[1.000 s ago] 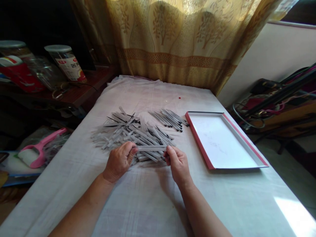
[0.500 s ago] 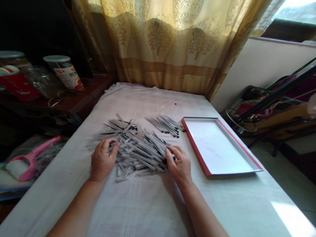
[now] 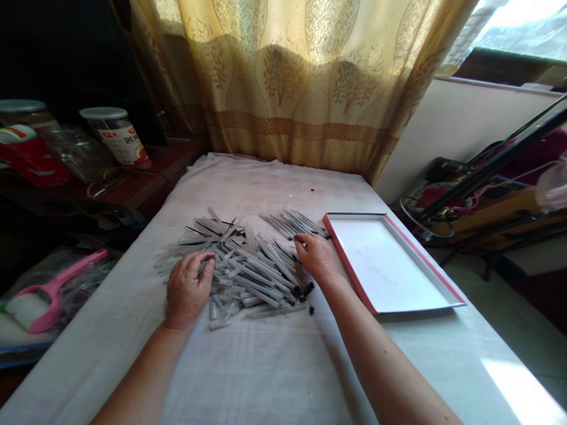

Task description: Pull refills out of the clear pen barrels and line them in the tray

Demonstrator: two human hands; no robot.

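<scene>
A large loose pile of clear pen barrels and thin black refills (image 3: 248,265) lies in the middle of the table. At its left edge rests my left hand (image 3: 188,289), fingers curved with a gap to the thumb and nothing visible between them. My right hand (image 3: 315,257) is beyond the pile's right side, at the black ends of a neat row of pens (image 3: 286,223). Its thumb and fingers are pinched on what looks like a pen, mostly hidden by the hand. Small black caps or plugs (image 3: 309,289) sit at the pile's right edge.
Right of the pens stands a shallow white box lid with red sides (image 3: 385,265). A tiny red piece (image 3: 312,190) lies farther back on the white tablecloth (image 3: 261,378). On the left are a cabinet with jars (image 3: 117,139) and a pink-handled item (image 3: 55,289); a curtain (image 3: 283,77) hangs behind.
My right hand has moved away from the pile's right edge, up to the row of pens. My left hand has stayed at nearly the same spot. The camera view has shifted slightly.
</scene>
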